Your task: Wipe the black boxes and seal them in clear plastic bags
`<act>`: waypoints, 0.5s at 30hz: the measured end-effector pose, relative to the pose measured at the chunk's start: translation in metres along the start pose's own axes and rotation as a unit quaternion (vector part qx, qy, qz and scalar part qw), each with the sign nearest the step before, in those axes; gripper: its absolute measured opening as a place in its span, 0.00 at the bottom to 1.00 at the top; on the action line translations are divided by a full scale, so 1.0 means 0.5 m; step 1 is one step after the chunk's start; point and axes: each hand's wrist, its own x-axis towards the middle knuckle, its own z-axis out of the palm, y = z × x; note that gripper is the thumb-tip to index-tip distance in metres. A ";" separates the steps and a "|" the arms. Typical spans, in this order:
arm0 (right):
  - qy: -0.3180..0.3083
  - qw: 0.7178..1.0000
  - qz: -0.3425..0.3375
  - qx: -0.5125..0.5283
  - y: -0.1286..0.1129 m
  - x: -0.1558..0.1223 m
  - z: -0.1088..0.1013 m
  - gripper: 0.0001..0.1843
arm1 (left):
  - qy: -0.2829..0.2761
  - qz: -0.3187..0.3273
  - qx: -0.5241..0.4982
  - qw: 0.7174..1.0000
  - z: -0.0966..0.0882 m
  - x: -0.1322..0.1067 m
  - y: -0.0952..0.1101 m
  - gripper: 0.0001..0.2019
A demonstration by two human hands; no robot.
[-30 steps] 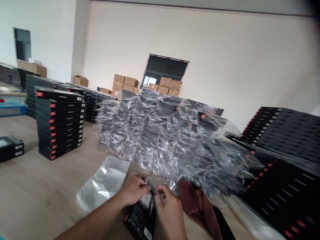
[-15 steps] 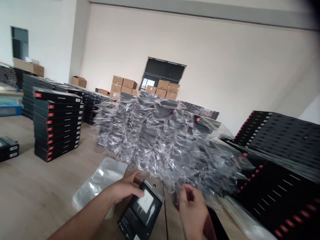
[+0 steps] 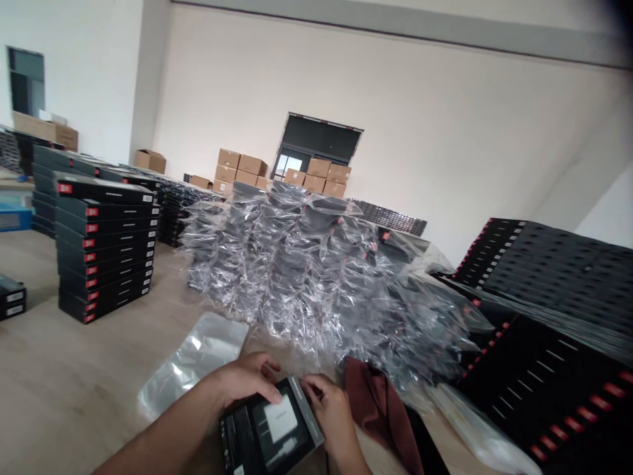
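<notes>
A black retail box with a white charger and cable pictured on its front is tilted in front of me. My left hand grips it from the left, thumb pressed on the front and fingers behind. At the box's far right end is my right hand, its fingers curled in against the edge; their tips are partly hidden. Left of the hands, clear plastic bags lie flat on the table. A dark red cloth lies just right of my right hand.
A wide heap of plastic-bagged boxes rises behind my hands. Black boxes with red marks stand in a stack at the left, and more black boxes fill the right. Clear bags lie at the lower right. Cartons sit farther back.
My right hand has moved left from beside the red cloth to the box's end, leaving the cloth in fuller view. The box has turned and shifted slightly left.
</notes>
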 end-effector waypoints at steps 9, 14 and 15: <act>0.024 1.000 0.003 -0.016 -0.010 -0.004 -0.012 0.22 | 0.081 0.106 0.116 0.984 0.021 -0.017 0.020 0.28; 0.051 0.996 -0.063 -0.049 -0.029 -0.004 -0.011 0.17 | 0.077 0.151 0.105 0.980 0.029 -0.008 0.018 0.22; 0.057 0.994 -0.074 -0.057 -0.029 -0.004 -0.011 0.15 | 0.082 0.159 0.124 0.976 0.029 -0.009 0.021 0.20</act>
